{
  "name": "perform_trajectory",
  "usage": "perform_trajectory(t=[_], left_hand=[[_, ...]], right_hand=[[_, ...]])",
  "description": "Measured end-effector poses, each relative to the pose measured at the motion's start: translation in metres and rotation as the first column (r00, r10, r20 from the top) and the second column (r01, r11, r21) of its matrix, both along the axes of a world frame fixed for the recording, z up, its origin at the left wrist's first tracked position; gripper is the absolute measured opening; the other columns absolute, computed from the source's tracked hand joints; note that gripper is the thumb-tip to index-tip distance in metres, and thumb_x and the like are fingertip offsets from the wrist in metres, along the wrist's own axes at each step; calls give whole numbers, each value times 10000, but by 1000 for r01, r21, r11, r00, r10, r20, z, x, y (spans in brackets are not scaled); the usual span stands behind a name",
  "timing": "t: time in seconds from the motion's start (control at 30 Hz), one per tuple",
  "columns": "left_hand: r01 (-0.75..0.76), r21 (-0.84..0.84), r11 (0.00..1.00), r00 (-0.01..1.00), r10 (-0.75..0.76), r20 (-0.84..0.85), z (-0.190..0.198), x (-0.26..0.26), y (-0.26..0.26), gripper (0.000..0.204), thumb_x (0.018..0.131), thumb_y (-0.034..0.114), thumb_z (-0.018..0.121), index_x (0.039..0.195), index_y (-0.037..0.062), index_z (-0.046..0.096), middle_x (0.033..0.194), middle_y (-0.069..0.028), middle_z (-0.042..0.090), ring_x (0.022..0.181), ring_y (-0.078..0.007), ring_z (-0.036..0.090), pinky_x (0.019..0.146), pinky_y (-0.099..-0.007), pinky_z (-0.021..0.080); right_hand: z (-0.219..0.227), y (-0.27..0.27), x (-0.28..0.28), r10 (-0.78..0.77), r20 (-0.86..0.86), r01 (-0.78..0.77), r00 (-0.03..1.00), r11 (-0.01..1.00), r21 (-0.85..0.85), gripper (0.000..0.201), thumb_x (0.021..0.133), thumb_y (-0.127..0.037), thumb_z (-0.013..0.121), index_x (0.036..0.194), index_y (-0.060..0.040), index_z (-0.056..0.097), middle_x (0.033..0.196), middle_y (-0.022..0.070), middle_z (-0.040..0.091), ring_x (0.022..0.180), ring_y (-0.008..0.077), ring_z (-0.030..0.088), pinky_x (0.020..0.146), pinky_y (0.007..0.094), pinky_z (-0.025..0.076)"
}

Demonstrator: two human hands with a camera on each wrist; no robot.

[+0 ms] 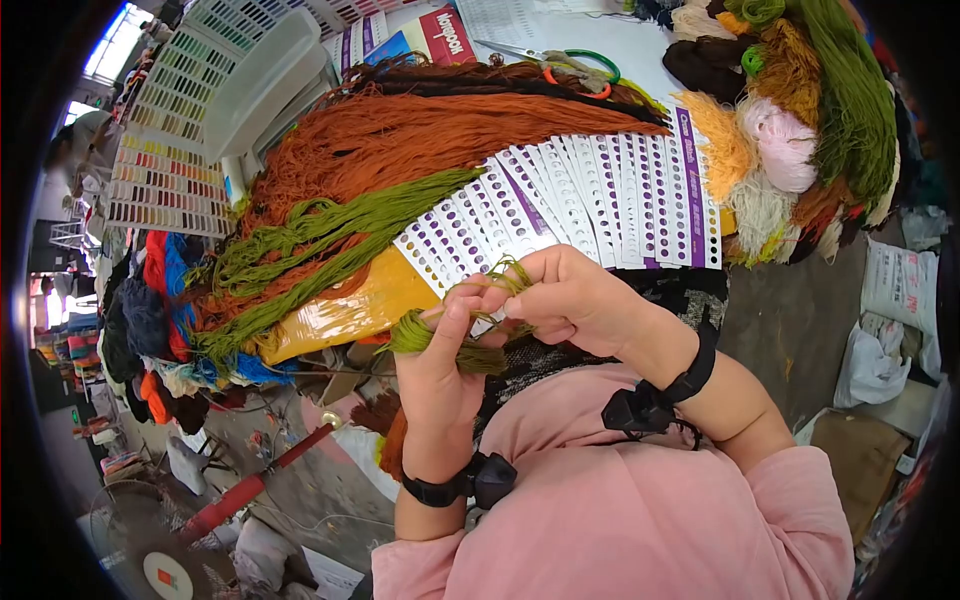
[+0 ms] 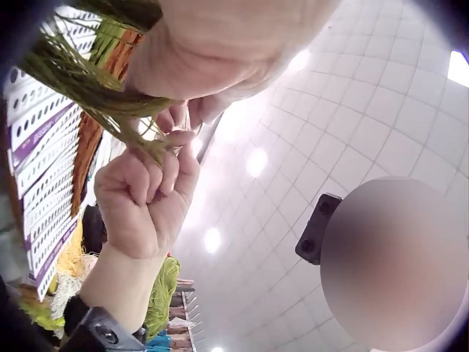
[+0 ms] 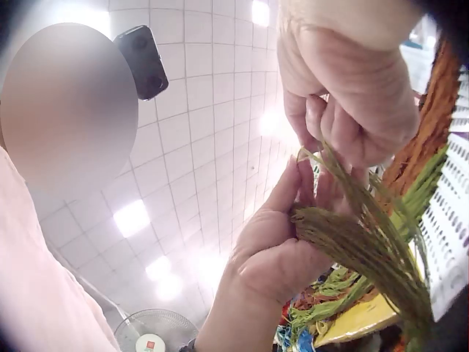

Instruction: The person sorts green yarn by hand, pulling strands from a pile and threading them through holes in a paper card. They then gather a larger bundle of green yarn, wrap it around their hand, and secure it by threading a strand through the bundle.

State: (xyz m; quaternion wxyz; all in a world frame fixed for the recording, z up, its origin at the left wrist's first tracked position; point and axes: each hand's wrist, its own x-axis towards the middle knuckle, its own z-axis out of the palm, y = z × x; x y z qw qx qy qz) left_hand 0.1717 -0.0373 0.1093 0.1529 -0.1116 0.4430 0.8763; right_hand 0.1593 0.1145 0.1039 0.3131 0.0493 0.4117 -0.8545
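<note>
A skein of olive green yarn (image 1: 483, 358) hangs over my left hand (image 1: 437, 375), which grips it between thumb and fingers. Close against it, my right hand (image 1: 585, 300) pinches a few strands of the same yarn. Fingertips of both hands meet at these strands. In the right wrist view the yarn (image 3: 366, 257) runs down across the left palm in a thick bundle. The left wrist view shows the right hand (image 2: 139, 202) with curled fingers at the thin strands.
Rust-orange yarn (image 1: 400, 145) and green yarn (image 1: 340, 235) lie across the table beside fanned color cards (image 1: 590, 190). Scissors (image 1: 560, 65) and a notebook (image 1: 440, 38) lie behind. More skeins (image 1: 785, 140) are heaped at right. A fan (image 1: 160, 560) stands at lower left.
</note>
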Motion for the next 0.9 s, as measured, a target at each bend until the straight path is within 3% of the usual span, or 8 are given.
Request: perform_trajectory(t=[0.07, 0.17, 0.37, 0.47, 0.5, 0.63, 0.8, 0.9], left_hand=[[47, -15, 999, 999, -47, -4, -6, 0, -4, 167, 808, 83, 508, 918, -34, 550, 939, -112, 564, 787, -143, 548, 610, -249, 470], [12, -82, 997, 1000, -13, -17, -8, 0, -2, 206, 833, 137, 473, 932, -32, 535, 958, -125, 553, 829, -181, 548, 681, -307, 475], [121, 11, 993, 988, -120, -97, -10, 2, -8, 496, 887, 370, 273, 1022, -52, 495, 1086, -166, 489, 1019, -200, 465, 718, -318, 468], [141, 130, 982, 990, -140, -15, -1, 1, -7, 475, 901, 334, 226, 1123, -30, 434, 1164, -157, 433, 1025, -186, 456, 743, -284, 442], [155, 69, 985, 988, -154, -27, 1, 1, -5, 511, 894, 364, 212, 1149, -38, 396, 1168, -157, 429, 1041, -190, 445, 767, -296, 435], [256, -90, 963, 950, -267, -161, 4, 2, 1, 581, 884, 412, 189, 1206, -58, 306, 1185, -152, 412, 1073, -199, 420, 851, -318, 387], [257, 61, 964, 958, -246, -148, 3, -2, -3, 530, 894, 356, 219, 1195, -66, 331, 1127, -154, 440, 1026, -206, 446, 867, -305, 364], [117, 97, 988, 992, -111, -66, 2, -1, 1, 519, 895, 332, 209, 1175, -81, 351, 1120, -148, 451, 1009, -212, 458, 858, -314, 375]], right_hand=[[7, -5, 1, 28, -72, -13, 997, 981, 191, 73, 717, -71, 564, 740, -5, 584, 602, 2, 538, 443, 7, 348, 377, 153, 220], [15, -11, 1, 35, -193, 22, 981, 959, 284, 80, 714, -78, 573, 722, 2, 575, 601, 26, 544, 459, 16, 384, 387, 156, 241], [-3, 3, -4, -155, 73, 165, 985, 974, -152, 47, 738, -53, 547, 752, -12, 567, 571, 3, 500, 444, 34, 399, 387, 160, 250], [1, 3, -2, -57, 98, 72, 994, 984, -162, 28, 750, -41, 532, 753, -27, 556, 559, -12, 472, 432, 35, 382, 381, 165, 243], [2, 0, -2, -30, 82, 41, 996, 990, -135, 53, 748, -66, 542, 706, -35, 552, 561, -14, 475, 434, 19, 360, 380, 171, 236], [15, -20, 1, 27, -70, -11, 997, 975, 221, 85, 713, -101, 583, 664, -35, 559, 576, -38, 484, 463, 1, 351, 391, 152, 226], [13, -20, -1, -6, -87, 22, 996, 983, 183, 62, 699, -47, 565, 647, -17, 552, 565, -19, 495, 461, 14, 383, 392, 162, 264], [16, -18, -2, -59, -32, 62, 998, 991, 116, 37, 690, -35, 567, 657, -21, 559, 582, -22, 503, 450, 8, 359, 386, 151, 244]])
